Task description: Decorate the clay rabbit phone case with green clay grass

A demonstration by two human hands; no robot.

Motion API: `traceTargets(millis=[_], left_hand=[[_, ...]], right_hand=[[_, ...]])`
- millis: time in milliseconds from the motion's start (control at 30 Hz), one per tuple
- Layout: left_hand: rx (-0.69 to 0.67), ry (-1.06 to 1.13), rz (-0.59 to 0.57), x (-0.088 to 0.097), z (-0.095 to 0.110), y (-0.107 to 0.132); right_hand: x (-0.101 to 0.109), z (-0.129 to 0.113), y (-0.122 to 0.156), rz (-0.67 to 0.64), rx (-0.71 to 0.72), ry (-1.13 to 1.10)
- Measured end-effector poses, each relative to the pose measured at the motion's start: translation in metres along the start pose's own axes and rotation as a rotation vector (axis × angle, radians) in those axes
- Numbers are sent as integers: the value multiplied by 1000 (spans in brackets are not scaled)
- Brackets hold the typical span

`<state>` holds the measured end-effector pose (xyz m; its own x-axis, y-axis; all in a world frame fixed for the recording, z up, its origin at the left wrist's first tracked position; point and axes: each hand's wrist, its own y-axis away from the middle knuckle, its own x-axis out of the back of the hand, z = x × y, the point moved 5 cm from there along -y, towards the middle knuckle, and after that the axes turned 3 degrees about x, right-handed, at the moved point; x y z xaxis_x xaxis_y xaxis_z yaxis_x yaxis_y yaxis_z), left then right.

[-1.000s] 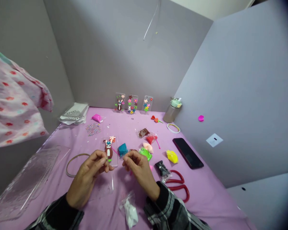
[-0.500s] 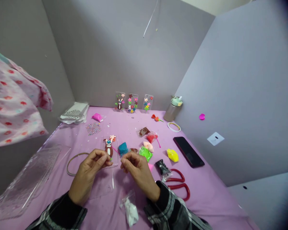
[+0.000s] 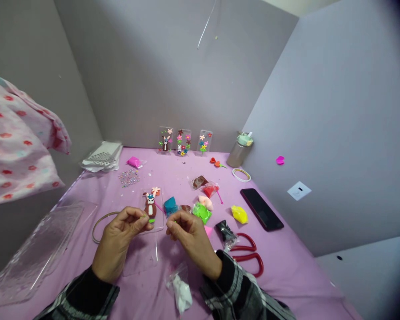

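Here, the left hand (image 3: 118,240) pinches a green speck (image 3: 144,216); the right hand (image 3: 195,240) is pinched closed, contents unclear.

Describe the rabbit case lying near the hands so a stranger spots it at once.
On the purple table, look just beyond the left hand. There lies a clear case bearing a brown rabbit with a white belly. Unlike the three decorated cases standing upright by the back wall, it lies flat.
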<state>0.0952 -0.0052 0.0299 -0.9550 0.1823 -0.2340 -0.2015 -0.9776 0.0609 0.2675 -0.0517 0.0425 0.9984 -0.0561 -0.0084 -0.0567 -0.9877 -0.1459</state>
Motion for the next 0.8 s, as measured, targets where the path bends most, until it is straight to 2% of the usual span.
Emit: traceTargets(millis=[367,800], left_hand=[[38,40,-108,-7,3,4],[78,15,18,4,-8,-3]], right_hand=[[-1,0,1,-14,0,31],[0,2,1,-14,17,47]])
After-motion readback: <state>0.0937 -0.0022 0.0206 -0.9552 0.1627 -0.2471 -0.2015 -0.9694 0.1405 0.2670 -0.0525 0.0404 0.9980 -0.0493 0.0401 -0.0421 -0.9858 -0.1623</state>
